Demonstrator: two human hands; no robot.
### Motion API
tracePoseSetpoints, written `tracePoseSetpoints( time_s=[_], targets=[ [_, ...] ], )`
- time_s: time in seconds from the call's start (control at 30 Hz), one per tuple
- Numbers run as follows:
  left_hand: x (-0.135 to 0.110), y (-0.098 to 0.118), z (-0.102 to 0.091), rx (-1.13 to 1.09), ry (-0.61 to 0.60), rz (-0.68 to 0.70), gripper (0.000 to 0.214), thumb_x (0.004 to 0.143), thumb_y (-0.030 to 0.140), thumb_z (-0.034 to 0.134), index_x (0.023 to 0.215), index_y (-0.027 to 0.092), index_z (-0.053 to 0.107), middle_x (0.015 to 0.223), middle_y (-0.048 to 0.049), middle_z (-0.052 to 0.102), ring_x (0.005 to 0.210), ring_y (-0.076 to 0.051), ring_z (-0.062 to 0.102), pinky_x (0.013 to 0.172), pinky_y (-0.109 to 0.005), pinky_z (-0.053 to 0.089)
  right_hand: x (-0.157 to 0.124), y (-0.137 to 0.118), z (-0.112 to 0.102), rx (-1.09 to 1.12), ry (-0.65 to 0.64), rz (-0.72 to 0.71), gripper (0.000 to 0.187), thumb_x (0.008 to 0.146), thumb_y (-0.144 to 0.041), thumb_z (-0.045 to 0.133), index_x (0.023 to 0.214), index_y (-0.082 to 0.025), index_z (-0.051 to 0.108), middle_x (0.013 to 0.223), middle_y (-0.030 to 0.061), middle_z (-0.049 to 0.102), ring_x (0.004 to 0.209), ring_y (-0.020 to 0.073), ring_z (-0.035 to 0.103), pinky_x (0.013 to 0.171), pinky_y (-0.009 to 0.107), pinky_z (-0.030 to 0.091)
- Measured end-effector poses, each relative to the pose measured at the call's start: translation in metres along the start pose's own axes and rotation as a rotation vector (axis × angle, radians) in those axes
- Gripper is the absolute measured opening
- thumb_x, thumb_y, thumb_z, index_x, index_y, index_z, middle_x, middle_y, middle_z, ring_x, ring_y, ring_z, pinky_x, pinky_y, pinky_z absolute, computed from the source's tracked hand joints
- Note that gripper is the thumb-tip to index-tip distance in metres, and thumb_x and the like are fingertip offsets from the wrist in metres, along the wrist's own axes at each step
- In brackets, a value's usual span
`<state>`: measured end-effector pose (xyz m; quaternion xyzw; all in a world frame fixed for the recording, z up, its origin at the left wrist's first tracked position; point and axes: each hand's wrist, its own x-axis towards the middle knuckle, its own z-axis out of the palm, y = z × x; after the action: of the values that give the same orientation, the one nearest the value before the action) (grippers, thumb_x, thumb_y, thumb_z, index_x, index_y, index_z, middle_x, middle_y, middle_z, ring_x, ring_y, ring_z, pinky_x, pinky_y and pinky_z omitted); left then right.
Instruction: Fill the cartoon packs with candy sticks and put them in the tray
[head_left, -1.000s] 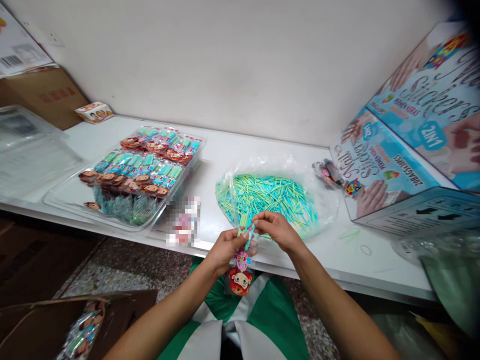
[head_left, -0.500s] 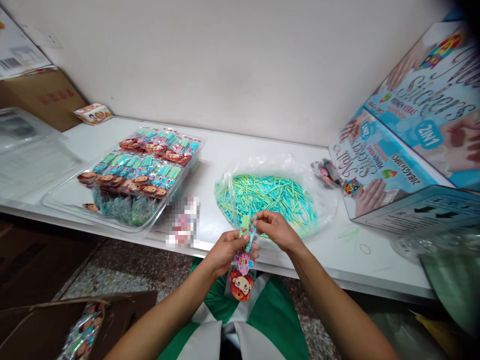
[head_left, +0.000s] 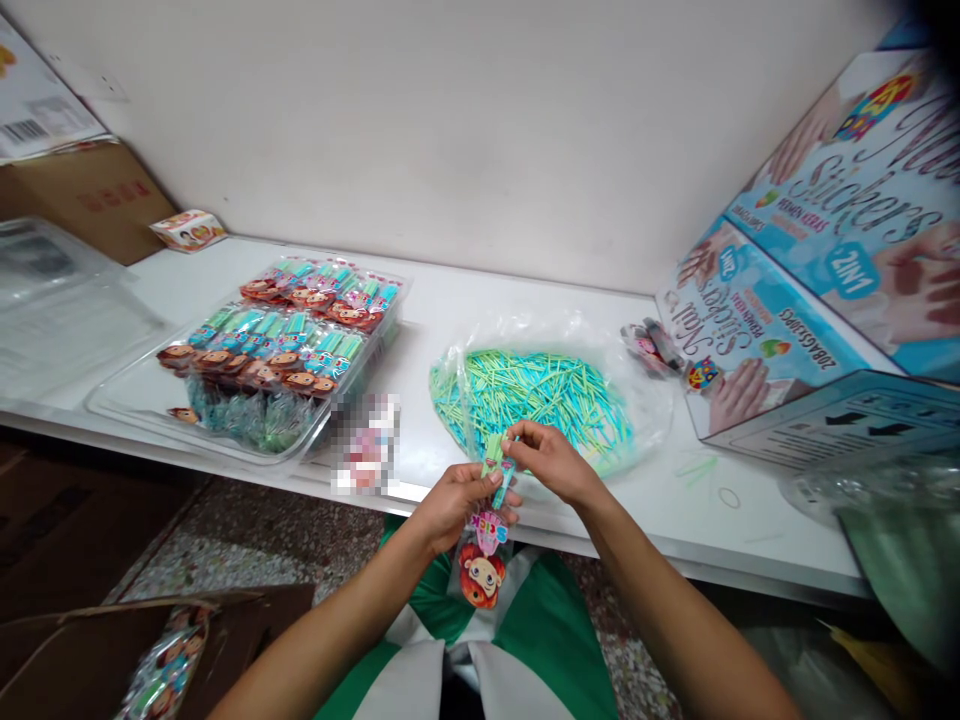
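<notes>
Clear packet (head_left: 481,578) — gripped by the left hand (head_left: 459,502) — extends below its fingers; the right hand (head_left: 549,460) pinches blue sticks (head_left: 504,486) above.

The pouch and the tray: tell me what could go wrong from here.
The green and blue sticks might slip if the left hand, gripping the pouch, or the right hand, pinching near their tops, loosens. The tray sits close to the front edge of the table; a bump could spill its stacked packs.
</notes>
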<state>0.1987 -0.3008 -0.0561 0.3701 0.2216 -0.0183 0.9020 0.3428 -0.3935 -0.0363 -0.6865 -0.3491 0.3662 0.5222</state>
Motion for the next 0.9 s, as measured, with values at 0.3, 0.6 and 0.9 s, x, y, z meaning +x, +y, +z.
tracePoseSetpoints(
  time_s=[0.3,0.6,0.9],
  targets=[
    [-0.0008,0.0025,0.0004,0.001,0.015,0.005,0.039,0.068,0.038,0.073,0.090,0.007,0.063,0.074,-0.0131,0.069,0.057,-0.021,0.065,0.055,-0.030,0.050,-0.0002,-0.0010,0.0016,0.046,0.003,-0.003,0.017,0.075,-0.027,0.056,0.091,-0.019,0.056,0.066,-0.0036,0.052,0.061,0.0118,0.051,0.057,0.025,0.043],
    [-0.0007,0.0020,-0.0009,0.015,-0.021,-0.006,0.038,0.071,0.037,0.071,0.091,0.006,0.064,0.072,-0.0122,0.068,0.056,-0.020,0.065,0.052,-0.030,0.051,-0.0010,-0.0077,0.0016,-0.035,-0.033,-0.090,0.017,0.080,-0.034,0.055,0.082,-0.019,0.061,0.069,-0.0019,0.054,0.063,0.0115,0.047,0.059,0.025,0.038],
    [-0.0014,0.0000,-0.0019,0.034,-0.025,0.010,0.039,0.070,0.040,0.071,0.092,0.009,0.064,0.074,-0.0106,0.069,0.056,-0.020,0.065,0.054,-0.029,0.050,-0.0009,-0.0035,0.0027,-0.112,0.017,-0.099,0.016,0.077,-0.023,0.051,0.092,-0.021,0.057,0.074,-0.0023,0.054,0.067,0.0127,0.051,0.063,0.025,0.041]
  ],
)
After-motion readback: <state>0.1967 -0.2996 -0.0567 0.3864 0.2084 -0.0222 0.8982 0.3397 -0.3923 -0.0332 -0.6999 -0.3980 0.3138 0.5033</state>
